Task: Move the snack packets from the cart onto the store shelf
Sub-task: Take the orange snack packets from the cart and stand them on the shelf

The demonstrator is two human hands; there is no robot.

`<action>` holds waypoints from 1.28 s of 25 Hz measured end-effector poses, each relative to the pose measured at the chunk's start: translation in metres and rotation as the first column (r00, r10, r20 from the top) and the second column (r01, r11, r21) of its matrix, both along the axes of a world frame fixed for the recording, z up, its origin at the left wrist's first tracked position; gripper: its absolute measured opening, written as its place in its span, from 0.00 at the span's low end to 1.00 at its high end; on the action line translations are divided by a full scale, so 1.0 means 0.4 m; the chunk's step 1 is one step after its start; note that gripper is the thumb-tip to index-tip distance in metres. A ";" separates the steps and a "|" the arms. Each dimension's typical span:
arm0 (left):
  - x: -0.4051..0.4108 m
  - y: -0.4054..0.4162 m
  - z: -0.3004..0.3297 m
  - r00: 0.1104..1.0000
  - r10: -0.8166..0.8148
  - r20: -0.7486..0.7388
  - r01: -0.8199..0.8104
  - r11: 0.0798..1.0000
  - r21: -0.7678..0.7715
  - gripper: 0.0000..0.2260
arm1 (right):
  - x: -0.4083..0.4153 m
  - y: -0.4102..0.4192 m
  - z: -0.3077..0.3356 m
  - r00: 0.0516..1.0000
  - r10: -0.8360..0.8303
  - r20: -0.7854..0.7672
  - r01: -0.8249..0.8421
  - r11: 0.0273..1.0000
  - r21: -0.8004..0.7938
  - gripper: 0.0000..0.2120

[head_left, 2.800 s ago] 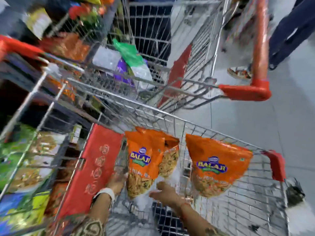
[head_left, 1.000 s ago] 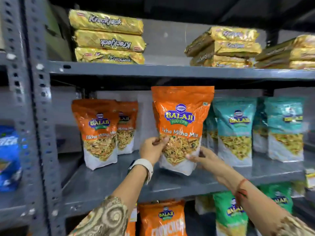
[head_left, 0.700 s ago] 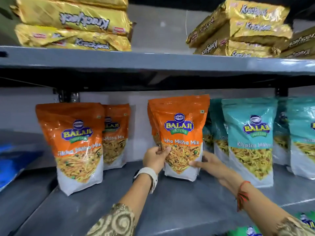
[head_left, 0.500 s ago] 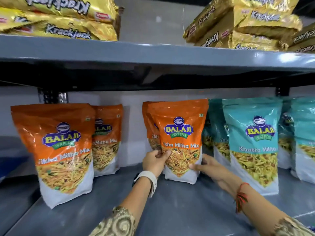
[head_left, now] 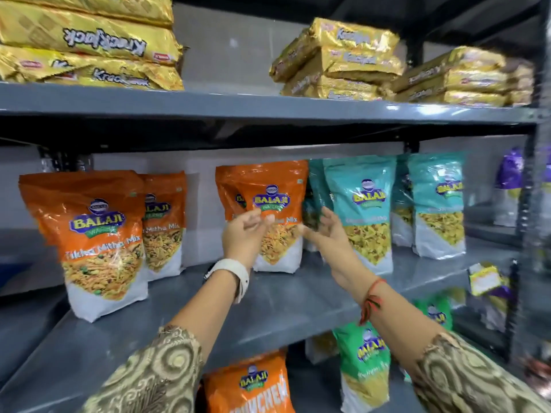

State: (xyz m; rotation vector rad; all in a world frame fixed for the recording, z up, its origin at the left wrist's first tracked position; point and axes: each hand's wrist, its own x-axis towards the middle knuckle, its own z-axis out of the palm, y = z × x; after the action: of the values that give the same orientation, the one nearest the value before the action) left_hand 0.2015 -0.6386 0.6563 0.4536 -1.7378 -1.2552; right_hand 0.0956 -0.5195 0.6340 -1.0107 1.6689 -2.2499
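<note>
On the grey middle shelf (head_left: 286,296), an orange Balaji packet (head_left: 268,201) stands upright with a second orange packet (head_left: 231,192) close behind it, slightly to its left. Just in front of this packet the left hand (head_left: 243,236) hangs with fingers loosely spread and curled, gripping nothing; whether the fingertips touch the packet cannot be told. The right hand (head_left: 326,231) is at the packet's right edge, likewise spread and empty. Left of the packet, well apart, stand two more orange packets (head_left: 95,234), one behind the other. Right of it, just beside, are teal Balaji packets (head_left: 363,213) in rows. Above the packet, on the upper shelf (head_left: 268,110), lie stacks of gold Krackjack packs (head_left: 89,46). Below it, a green packet (head_left: 363,362) and an orange one (head_left: 253,383) show on the lower level.
</note>
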 end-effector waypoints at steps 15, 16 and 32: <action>-0.267 1.068 -0.408 0.566 -0.810 0.151 0.777 0.586 0.231 0.21 | 0.050 1.212 -0.298 0.699 -0.715 0.010 0.687 0.675 0.270 0.22; -0.287 1.138 -0.464 0.507 -0.838 0.202 0.801 0.544 0.248 0.21 | 0.056 1.285 -0.353 0.668 -0.743 0.043 0.693 0.642 0.328 0.20; -0.502 1.807 -1.690 -0.469 -0.467 0.750 0.704 0.315 0.636 0.28 | 0.115 1.938 -1.577 0.047 -0.863 0.504 0.030 0.505 0.862 0.33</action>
State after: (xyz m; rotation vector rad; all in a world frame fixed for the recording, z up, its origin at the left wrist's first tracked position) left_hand 0.0007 0.0841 -0.0198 -0.1652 -3.8351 -1.6266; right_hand 0.1416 0.2559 0.0032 1.2564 1.8879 -1.3987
